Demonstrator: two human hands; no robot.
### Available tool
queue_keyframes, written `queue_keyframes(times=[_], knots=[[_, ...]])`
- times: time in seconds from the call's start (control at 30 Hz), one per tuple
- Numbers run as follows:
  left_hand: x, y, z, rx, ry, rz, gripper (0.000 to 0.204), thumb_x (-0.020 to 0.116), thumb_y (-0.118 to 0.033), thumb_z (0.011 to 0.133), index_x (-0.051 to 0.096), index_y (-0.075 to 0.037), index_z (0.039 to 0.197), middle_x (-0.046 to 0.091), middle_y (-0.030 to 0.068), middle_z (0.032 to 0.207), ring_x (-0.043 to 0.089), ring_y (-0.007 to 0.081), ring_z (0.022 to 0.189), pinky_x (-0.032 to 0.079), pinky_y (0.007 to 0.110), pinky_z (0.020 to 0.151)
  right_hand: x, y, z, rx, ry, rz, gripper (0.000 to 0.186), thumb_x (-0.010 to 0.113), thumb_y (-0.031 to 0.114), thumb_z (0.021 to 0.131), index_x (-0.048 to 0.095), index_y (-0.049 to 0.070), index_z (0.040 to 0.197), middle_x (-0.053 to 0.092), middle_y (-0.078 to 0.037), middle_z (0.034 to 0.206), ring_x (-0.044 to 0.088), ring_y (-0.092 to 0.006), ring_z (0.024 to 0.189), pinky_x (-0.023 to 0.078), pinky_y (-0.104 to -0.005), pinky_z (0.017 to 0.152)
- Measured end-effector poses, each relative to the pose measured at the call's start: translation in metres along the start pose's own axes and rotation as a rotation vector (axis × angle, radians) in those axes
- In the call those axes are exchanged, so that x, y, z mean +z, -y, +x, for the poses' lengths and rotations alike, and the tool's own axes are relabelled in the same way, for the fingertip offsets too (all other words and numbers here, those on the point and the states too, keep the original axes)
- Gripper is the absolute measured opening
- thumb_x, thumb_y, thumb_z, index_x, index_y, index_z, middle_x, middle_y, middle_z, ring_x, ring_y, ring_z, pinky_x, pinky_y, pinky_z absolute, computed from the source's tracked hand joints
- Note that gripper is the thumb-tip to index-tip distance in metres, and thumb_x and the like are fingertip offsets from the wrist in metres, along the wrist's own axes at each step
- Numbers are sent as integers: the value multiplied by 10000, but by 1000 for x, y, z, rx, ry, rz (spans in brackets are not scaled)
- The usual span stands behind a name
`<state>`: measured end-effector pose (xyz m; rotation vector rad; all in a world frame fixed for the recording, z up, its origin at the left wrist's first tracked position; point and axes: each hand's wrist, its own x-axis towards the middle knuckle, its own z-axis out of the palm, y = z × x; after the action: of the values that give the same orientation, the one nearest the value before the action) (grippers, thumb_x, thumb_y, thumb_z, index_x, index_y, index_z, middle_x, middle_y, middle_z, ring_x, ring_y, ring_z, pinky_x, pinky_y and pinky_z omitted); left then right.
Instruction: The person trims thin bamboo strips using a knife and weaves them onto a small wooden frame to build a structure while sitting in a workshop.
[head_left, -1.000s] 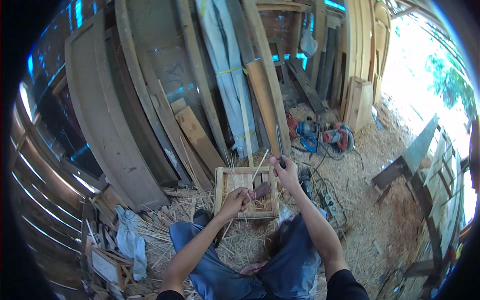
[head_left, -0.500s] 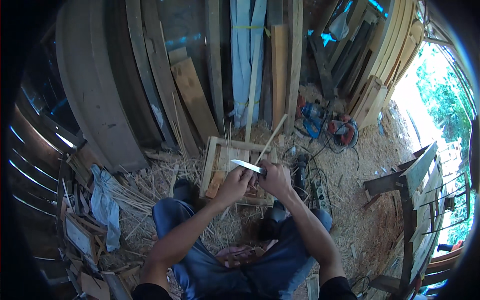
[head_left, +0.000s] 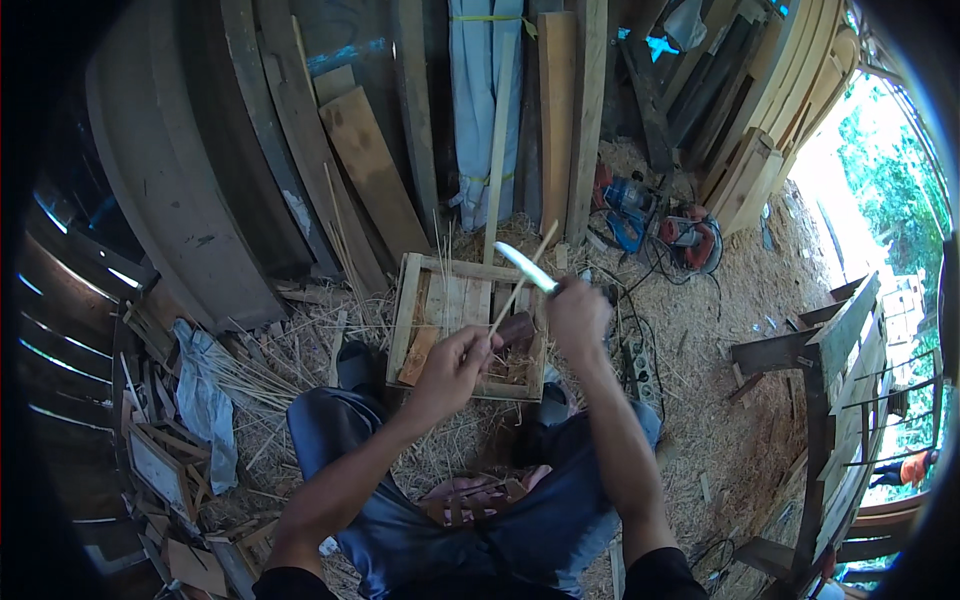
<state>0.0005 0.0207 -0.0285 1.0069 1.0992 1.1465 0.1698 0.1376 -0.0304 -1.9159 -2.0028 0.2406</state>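
My left hand (head_left: pixel 452 372) is closed around the lower end of a thin pale wooden stick (head_left: pixel 522 284), which slants up to the right. In my right hand (head_left: pixel 580 318), held a little farther off, is a knife (head_left: pixel 526 268). Its bright blade points up and to the left, crossing near the stick; whether they touch I cannot tell. Just beside my left fingers shows a dark brown rounded piece (head_left: pixel 515 329), and I cannot make out whether it is held. Beneath both hands stands a shallow wooden crate (head_left: pixel 404 318) with boards and scraps in it.
Red and blue power tools (head_left: pixel 690 240) lie at the right with cables and a power strip (head_left: pixel 640 378). Planks (head_left: pixel 375 170) lean along the back. A whitish plastic sheet (head_left: pixel 207 400) and thin strips are on the left. A slatted wooden frame (head_left: pixel 820 350) stands right; shavings litter the ground.
My hands have moved apart. The knife has gone up and to the right, away from my left hand. The stick now stands more upright in my left fingers, and the view has shifted slightly.
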Motion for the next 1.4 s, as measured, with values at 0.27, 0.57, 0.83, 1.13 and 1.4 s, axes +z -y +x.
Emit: queue_keyframes(times=[0.27,0.57,0.83,1.13,1.4], knots=[[-4,11,13,4,32,35,217,419,-169,1020,548,-10,1091,406,-32,714,325,29,562,304,214,483,-6,4,-25,-258,198,46,195,616,247,804,693,82,875,665,-164,685,667,-360,660,528,-457,640],[-4,-8,-1,29,26,170,210,431,-181,1016,557,-15,994,407,-44,667,342,27,562,309,212,495,-17,-11,13,23,13,-104,145,606,176,781,678,66,842,669,-179,702,675,-358,696,533,-448,662],[-13,7,12,114,7,251,199,431,-164,1012,560,-15,987,406,-39,650,352,31,537,333,214,505,-8,13,-28,-134,210,-25,187,609,151,755,702,127,915,686,-161,762,678,-335,699,539,-431,686],[-10,2,-8,56,123,241,204,404,-172,1021,545,-25,1017,372,-49,624,320,22,505,297,214,465,-16,-30,18,-18,-38,-132,176,587,185,803,720,104,884,676,-167,739,669,-342,680,537,-442,666],[-16,-5,-1,14,37,240,206,402,-175,1024,549,-32,1015,379,-56,645,297,21,516,258,215,459,8,11,-24,-200,171,-35,146,617,184,785,709,80,829,666,-184,723,662,-364,684,533,-457,671]])
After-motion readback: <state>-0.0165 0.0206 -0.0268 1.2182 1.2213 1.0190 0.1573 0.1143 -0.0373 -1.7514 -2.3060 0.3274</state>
